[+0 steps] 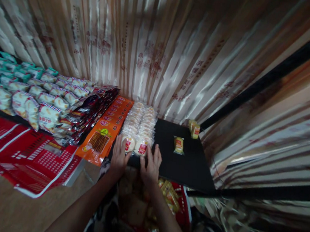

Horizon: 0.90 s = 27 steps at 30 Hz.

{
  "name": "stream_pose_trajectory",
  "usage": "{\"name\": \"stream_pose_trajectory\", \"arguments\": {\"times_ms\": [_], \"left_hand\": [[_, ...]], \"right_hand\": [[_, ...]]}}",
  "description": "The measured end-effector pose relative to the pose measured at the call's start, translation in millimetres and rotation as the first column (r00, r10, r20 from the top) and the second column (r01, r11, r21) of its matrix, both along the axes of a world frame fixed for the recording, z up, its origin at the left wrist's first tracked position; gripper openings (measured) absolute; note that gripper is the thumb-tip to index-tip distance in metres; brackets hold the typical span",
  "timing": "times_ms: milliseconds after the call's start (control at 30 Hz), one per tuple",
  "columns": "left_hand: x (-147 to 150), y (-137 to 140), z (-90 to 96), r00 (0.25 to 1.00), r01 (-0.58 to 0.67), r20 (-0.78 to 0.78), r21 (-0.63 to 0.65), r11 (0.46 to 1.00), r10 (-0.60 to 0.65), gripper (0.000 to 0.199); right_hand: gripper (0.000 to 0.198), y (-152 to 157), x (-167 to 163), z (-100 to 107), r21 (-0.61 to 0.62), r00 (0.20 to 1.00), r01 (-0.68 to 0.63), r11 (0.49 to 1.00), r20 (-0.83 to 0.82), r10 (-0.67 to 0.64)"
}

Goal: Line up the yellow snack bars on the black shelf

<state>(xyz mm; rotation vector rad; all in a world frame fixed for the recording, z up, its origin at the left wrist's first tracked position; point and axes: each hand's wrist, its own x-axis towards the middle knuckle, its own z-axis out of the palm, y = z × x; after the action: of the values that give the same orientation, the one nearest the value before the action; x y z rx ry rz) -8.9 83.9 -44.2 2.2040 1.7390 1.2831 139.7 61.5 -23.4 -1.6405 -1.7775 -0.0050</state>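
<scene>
the wrapped cakes [141,147] look light and crumbly, best held at their sides, where left hand [120,155] and right hand [151,165] rest, fingers spread.

A black shelf [193,168] runs across the middle of the frame, from the left edge to right of centre. At its far left sit rows of teal packets [21,75], then white packets with striped edges [49,115], then a bank of dark, shiny red packets [96,102]. Left of centre lies a flat orange bag [111,119] that reaches the front edge. Beside it, two columns of clear-wrapped round biscuits [133,122] run front to back. Right of centre, one yellow packet [179,145] lies alone, with small yellow packets [195,131] at the back corner.
</scene>
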Motion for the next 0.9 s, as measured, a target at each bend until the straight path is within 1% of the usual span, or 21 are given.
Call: {"name": "stream_pose_trajectory", "arguments": {"times_ms": [67,133,200,233,300,333,367,400,467,500,533,567,633,733,833,867,900], "left_hand": [[-2,-1,3.2,1.0,0.021,0.001,-0.009,1.0,-0.021,0.057],[-3,-7,8.1,1.0,0.025,0.008,-0.015,1.0,-0.024,0.057],[-2,-20,12.5,0.999,0.036,0.016,-0.02,0.999,-0.036,0.05],[0,-30,13.3,0.998,0.063,0.017,-0.026,0.998,-0.063,0.045],[5,-57,9.9,0.984,0.179,0.0,-0.061,0.982,-0.179,0.038],[9,-73,5.3,0.964,0.262,-0.017,-0.101,0.96,-0.265,0.036],[14,-89,-1.1,0.933,0.346,-0.044,-0.159,0.925,-0.356,0.035],[18,-105,-9.0,0.898,0.402,-0.083,-0.238,0.884,-0.431,0.034],[27,-134,-26.7,0.876,0.348,-0.185,-0.396,0.85,-0.446,0.035],[31,-145,-34.9,0.867,0.291,-0.247,-0.453,0.843,-0.432,0.038],[34,-154,-41.9,0.869,0.213,-0.306,-0.478,0.852,-0.389,0.039],[36,-160,-46.9,0.856,0.181,-0.35,-0.484,0.856,-0.379,0.039],[37,-165,-50.7,0.842,0.164,-0.393,-0.465,0.87,-0.369,0.037],[34,-162,-43.2,0.839,0.258,-0.352,-0.411,0.874,-0.414,0.035],[33,-157,-31.9,0.847,0.37,-0.238,-0.379,0.848,-0.476,0.039],[33,-156,-29.2,0.862,0.377,-0.193,-0.374,0.847,-0.469,0.041],[34,-155,-27.1,0.882,0.368,-0.151,-0.371,0.853,-0.446,0.043]], "right_hand": [[0.043,-14,5,1,0.009,0.998,0.015,1.0,-0.054,-0.014],[0.04,-33,11,-1,-0.002,0.99,0.041,0.999,-0.133,-0.04],[0.036,-56,18,-7,-0.062,0.976,0.036,0.997,-0.211,-0.049],[0.034,-68,22,-12,-0.114,0.97,0.014,0.993,-0.238,-0.041],[0.03,-91,31,-25,-0.234,0.969,-0.04,0.971,-0.247,-0.019],[0.029,-102,36,-33,-0.289,0.97,-0.05,0.956,-0.241,-0.022],[0.029,-112,40,-41,-0.339,0.972,-0.059,0.939,-0.233,-0.023],[0.029,-122,44,-50,-0.4,0.976,-0.061,0.915,-0.217,-0.03],[0.031,-138,50,-66,-0.518,0.984,-0.024,0.855,-0.164,-0.072],[0.032,-145,51,-72,-0.572,0.987,-0.023,0.82,-0.143,-0.072],[0.033,-150,51,-77,-0.601,0.989,-0.032,0.798,-0.136,-0.063],[0.035,-155,51,-81,-0.618,0.989,-0.044,0.785,-0.137,-0.053],[0.039,-160,49,-85,-0.625,0.987,-0.062,0.778,-0.156,-0.047],[0.041,-159,46,-83,-0.646,0.967,-0.086,0.758,-0.237,-0.093],[0.043,-153,44,-75,-0.645,0.906,-0.124,0.754,-0.383,-0.179],[0.043,-151,43,-72,-0.634,0.878,-0.13,0.763,-0.43,-0.208],[0.044,-149,43,-68,-0.614,0.834,-0.144,0.776,-0.497,-0.239]]}}
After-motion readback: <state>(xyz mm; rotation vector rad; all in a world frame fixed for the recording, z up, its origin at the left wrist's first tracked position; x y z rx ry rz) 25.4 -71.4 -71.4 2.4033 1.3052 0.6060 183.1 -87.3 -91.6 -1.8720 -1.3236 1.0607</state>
